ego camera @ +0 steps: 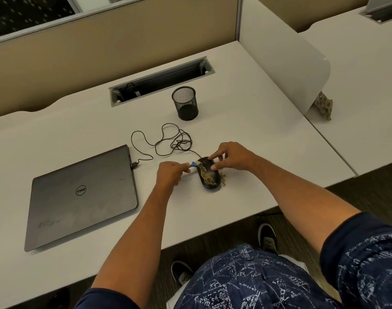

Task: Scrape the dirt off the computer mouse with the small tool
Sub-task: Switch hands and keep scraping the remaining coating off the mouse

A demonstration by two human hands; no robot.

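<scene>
Mouse [209, 175] showing black with yellow-brown dirt streaks. Small tool [194, 164] showing blue. Desk [246, 134] appearing off-white. Mesh cup [185, 103] at 12 o'clock of mouse looking black. Laptop [82, 195] at 9 o'clock looking dark grey. Shirt [257, 282] showing navy with white line pattern.

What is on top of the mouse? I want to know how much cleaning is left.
Yellowish-brown dirt streaks the mouse; the scraper touches its far end. The right hand fingertips cover part.
</scene>
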